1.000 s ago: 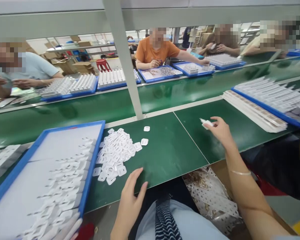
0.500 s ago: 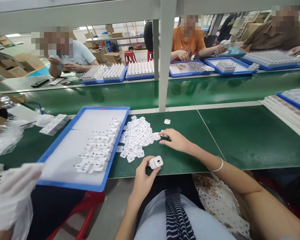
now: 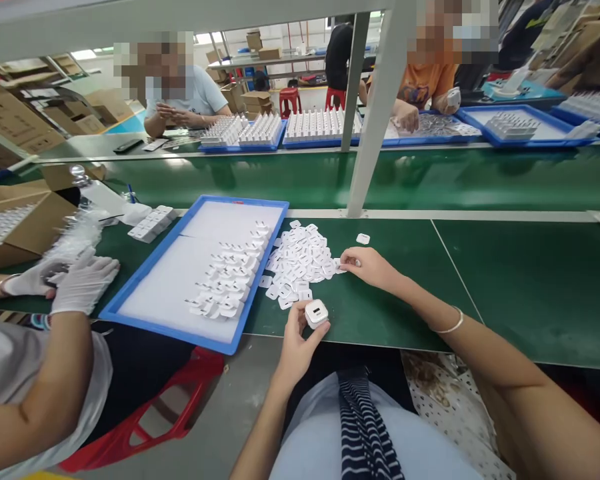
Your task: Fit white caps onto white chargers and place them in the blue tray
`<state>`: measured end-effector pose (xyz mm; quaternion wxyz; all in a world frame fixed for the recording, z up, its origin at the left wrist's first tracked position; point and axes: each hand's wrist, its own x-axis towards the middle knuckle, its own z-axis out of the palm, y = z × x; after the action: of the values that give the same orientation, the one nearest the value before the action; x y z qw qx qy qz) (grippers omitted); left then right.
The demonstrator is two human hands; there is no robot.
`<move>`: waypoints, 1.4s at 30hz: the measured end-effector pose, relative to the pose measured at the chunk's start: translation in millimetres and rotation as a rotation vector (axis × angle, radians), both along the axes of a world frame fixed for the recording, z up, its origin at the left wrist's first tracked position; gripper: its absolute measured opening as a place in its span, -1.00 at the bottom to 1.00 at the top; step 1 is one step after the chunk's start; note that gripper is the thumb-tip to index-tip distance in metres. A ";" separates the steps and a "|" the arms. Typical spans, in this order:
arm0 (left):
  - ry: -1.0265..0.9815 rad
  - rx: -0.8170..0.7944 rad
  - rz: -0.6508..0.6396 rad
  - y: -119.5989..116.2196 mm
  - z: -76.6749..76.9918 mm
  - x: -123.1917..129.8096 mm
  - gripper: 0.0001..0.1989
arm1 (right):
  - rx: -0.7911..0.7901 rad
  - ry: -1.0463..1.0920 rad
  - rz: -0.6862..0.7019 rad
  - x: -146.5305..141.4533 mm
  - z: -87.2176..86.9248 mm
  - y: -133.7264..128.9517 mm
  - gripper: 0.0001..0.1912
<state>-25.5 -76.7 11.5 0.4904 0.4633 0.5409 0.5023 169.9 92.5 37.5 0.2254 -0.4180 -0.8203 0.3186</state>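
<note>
Left grip [image 3: 295, 347] grasps rounded white plastic block [image 3: 316, 312], slotted face up, over near edge of green table [image 3: 390, 310]; heap of flat square white plastic pieces [image 3: 303, 257] lies just beyond, right grip [image 3: 375, 268] nearer its right fringe, closure unclear.

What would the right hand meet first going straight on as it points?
The right hand points at the heap of small white square plastic plates, probably met first; depth is unclear, and its fingers may be touching one.
</note>
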 end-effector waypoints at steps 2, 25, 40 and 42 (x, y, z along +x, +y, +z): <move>0.026 0.053 0.016 3.2 3.8 -1.5 -0.69 | -0.110 0.081 0.026 2.0 16.5 -13.2 -0.82; 0.460 0.387 -0.104 3.0 43.9 1.5 -0.59 | -0.634 0.877 -0.023 -27.5 54.0 -99.8 -0.84; 0.573 0.476 -0.103 1.3 44.9 0.1 -0.57 | -0.725 0.848 -0.020 -27.9 50.7 -99.6 -0.80; 0.590 0.503 -0.105 1.3 45.5 -0.5 -0.58 | -0.745 0.834 -0.022 -27.1 50.7 -99.7 -0.80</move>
<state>-25.9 -75.4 57.0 0.2102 0.7205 0.4942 0.4387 142.8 -7.1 88.1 0.3712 -0.3166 -0.4893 0.7229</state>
